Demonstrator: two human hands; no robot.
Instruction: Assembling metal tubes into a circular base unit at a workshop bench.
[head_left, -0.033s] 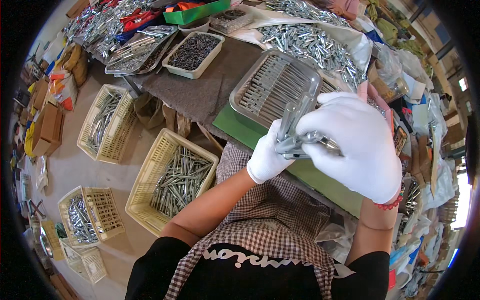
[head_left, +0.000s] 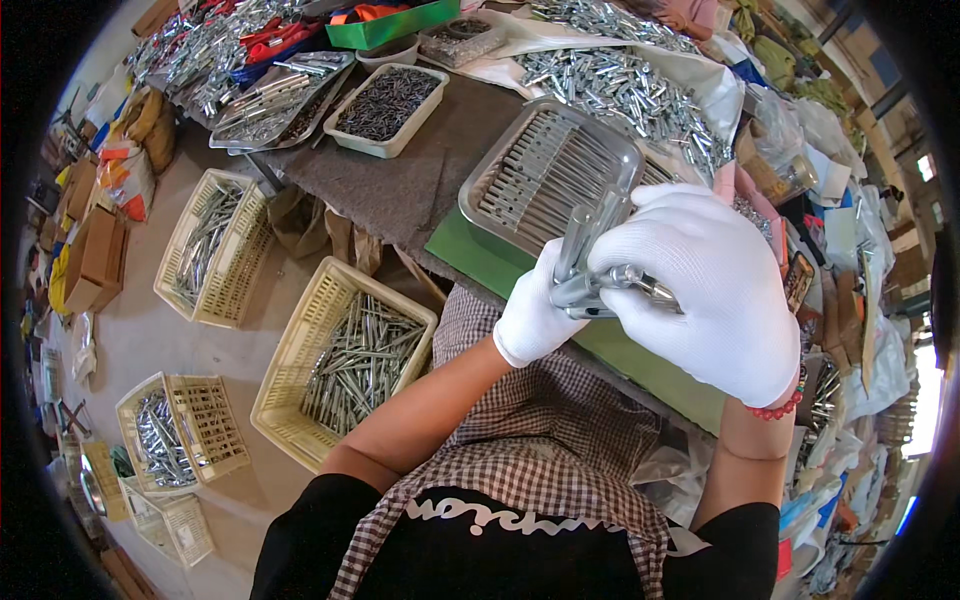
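Observation:
My left hand [head_left: 536, 312], in a white glove, is closed around several shiny metal tubes [head_left: 575, 243] whose ends stick up past the fingers. My right hand [head_left: 700, 290], also gloved, is bent over the same spot with thumb and fingers pinched on a short metal rod [head_left: 640, 282]. The two hands are close together, and the rod meets the tubes near the left thumb; the exact contact is hidden. Just beyond the hands, a metal tray [head_left: 480, 188] holds rows of slim metal rods [head_left: 560, 165] with holes near their ends.
The tray rests on a green board [head_left: 455, 240] at the table's edge. Loose metal tubes [head_left: 630, 85] are heaped behind it. A white bin of dark small parts [head_left: 390, 105] stands to its left. Plastic baskets of rods [head_left: 265, 390] sit below the table at left.
My right hand has turned and shifted very slightly, its fingers still on the metal rod. My left hand and the tubes look unmoved.

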